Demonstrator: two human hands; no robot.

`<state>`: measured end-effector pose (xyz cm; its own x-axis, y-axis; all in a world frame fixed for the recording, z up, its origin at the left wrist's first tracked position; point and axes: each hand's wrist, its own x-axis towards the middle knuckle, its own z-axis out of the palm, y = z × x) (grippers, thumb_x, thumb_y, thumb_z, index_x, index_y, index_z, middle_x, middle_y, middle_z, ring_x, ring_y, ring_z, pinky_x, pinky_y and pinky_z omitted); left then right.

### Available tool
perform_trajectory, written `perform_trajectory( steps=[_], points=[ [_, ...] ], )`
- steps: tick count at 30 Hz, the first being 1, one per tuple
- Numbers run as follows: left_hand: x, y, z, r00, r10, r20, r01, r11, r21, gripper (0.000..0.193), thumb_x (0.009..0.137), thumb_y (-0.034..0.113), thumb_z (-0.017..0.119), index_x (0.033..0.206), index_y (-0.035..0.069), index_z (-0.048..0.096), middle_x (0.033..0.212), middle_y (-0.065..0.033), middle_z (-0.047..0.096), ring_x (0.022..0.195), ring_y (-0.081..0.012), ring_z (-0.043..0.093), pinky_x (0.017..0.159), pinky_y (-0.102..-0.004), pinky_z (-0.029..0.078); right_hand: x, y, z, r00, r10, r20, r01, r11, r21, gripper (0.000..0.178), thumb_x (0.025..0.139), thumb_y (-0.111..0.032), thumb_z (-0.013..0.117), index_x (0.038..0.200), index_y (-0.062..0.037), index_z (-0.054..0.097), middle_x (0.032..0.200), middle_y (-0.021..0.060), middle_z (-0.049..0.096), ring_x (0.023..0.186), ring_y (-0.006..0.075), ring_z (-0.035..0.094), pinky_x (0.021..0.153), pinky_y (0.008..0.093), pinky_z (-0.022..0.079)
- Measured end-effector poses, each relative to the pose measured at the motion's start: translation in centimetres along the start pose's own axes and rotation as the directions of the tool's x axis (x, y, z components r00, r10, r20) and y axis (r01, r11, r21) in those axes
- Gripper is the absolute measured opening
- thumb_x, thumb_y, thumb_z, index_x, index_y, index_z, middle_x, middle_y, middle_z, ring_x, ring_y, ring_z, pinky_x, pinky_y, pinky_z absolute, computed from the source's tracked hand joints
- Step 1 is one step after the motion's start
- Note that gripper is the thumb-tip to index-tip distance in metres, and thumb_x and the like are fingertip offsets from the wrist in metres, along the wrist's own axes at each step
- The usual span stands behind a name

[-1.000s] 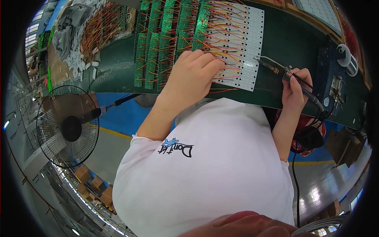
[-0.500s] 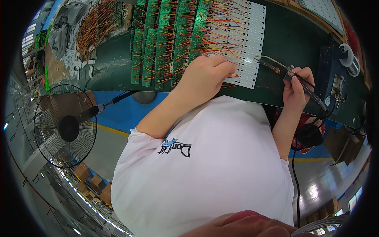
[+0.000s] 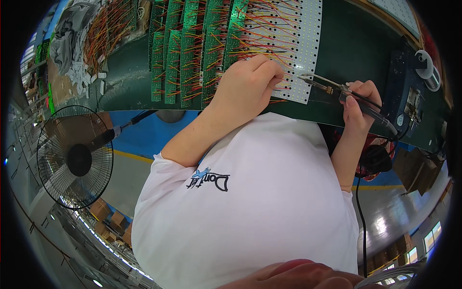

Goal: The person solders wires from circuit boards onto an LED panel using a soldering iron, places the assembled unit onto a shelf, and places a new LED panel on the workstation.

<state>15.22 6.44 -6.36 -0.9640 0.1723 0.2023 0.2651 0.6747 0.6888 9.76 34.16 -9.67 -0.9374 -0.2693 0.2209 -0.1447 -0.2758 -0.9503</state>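
My left hand rests over the near part of a white LED panel, fingers pinched together on a thin wire; the fingertips are partly hidden. In my right hand is a soldering iron with a thin metal feed tube running along it. Its tip sits over the panel, just right of the left fingertips. Red and yellow wires run across the panel from rows of green circuit boards on its left.
Right of the panel stands a dark blue soldering station with a solder spool. More wired boards and white scraps lie at the far left. A standing fan is left of the green table. A cable hangs at the right.
The soldering iron's tip has moved left over the panel, closer to my left fingertips. My left hand stays pinched in nearly the same spot. The whole view has shifted slightly.
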Motion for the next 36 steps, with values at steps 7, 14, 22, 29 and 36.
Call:
perform_trajectory(
  steps=[7, 14, 22, 29, 36],
  points=[
    [-0.13, -0.06, 0.13, 0.999, 0.007, 0.036, -0.010, 0.998, 0.069, 0.009, 0.087, 0.005, 0.072, 0.093, 0.008, 0.066, 0.086, -0.0089, 0.066, 0.078, -0.0317, 0.066, 0.066, -0.0412, 0.053, 0.04, 0.11, -0.09, 0.999, -0.015, 0.039, 0.017, 0.999, -0.042, 0.025, 0.086, -0.004, 0.073, 0.081, -0.0051, 0.049, 0.074, 0.0069, 0.059, 0.065, 0.0101, 0.051, 0.060, 0.0243, 0.045],
    [-0.17, -0.15, 0.39, 1.000, 0.001, 0.022, -0.003, 0.997, 0.073, 0.009, 0.087, 0.006, 0.071, 0.094, 0.008, 0.066, 0.086, -0.0086, 0.067, 0.077, -0.0316, 0.066, 0.066, -0.0412, 0.052, -0.01, 0.05, 0.09, 0.998, -0.009, 0.054, 0.013, 0.998, -0.065, 0.025, 0.086, -0.004, 0.073, 0.080, -0.0050, 0.048, 0.073, 0.0064, 0.058, 0.064, 0.0101, 0.051, 0.059, 0.0243, 0.044],
    [-0.30, -0.33, 0.45, 1.000, 0.012, 0.026, -0.014, 0.996, 0.084, 0.008, 0.087, 0.006, 0.071, 0.093, 0.008, 0.066, 0.087, -0.0085, 0.068, 0.077, -0.0320, 0.066, 0.068, -0.0415, 0.052, 0.08, 0.09, -0.07, 0.995, 0.023, 0.100, -0.015, 0.997, -0.079, 0.024, 0.083, -0.001, 0.071, 0.078, -0.0048, 0.048, 0.070, 0.0039, 0.054, 0.062, 0.0091, 0.045, 0.055, 0.0247, 0.034],
    [-0.26, -0.39, 0.53, 1.000, 0.016, 0.025, -0.018, 0.996, 0.084, 0.008, 0.087, 0.006, 0.071, 0.093, 0.008, 0.066, 0.087, -0.0086, 0.067, 0.077, -0.0317, 0.066, 0.067, -0.0415, 0.052, 0.17, 0.13, 0.11, 0.991, 0.021, 0.129, -0.004, 0.991, -0.132, 0.022, 0.080, 0.001, 0.070, 0.076, -0.0043, 0.049, 0.067, 0.0025, 0.052, 0.059, 0.0086, 0.042, 0.053, 0.0253, 0.032],
    [-0.26, -0.50, 0.49, 0.999, 0.028, 0.032, -0.031, 0.996, 0.084, 0.010, 0.086, 0.003, 0.070, 0.094, 0.007, 0.066, 0.087, -0.0086, 0.067, 0.077, -0.0316, 0.066, 0.067, -0.0414, 0.052, 0.14, 0.22, 0.18, 0.993, 0.013, 0.120, 0.006, 0.987, -0.158, 0.022, 0.078, 0.002, 0.070, 0.075, -0.0043, 0.049, 0.065, 0.0023, 0.052, 0.058, 0.0086, 0.042, 0.052, 0.0252, 0.031]
  ],
)
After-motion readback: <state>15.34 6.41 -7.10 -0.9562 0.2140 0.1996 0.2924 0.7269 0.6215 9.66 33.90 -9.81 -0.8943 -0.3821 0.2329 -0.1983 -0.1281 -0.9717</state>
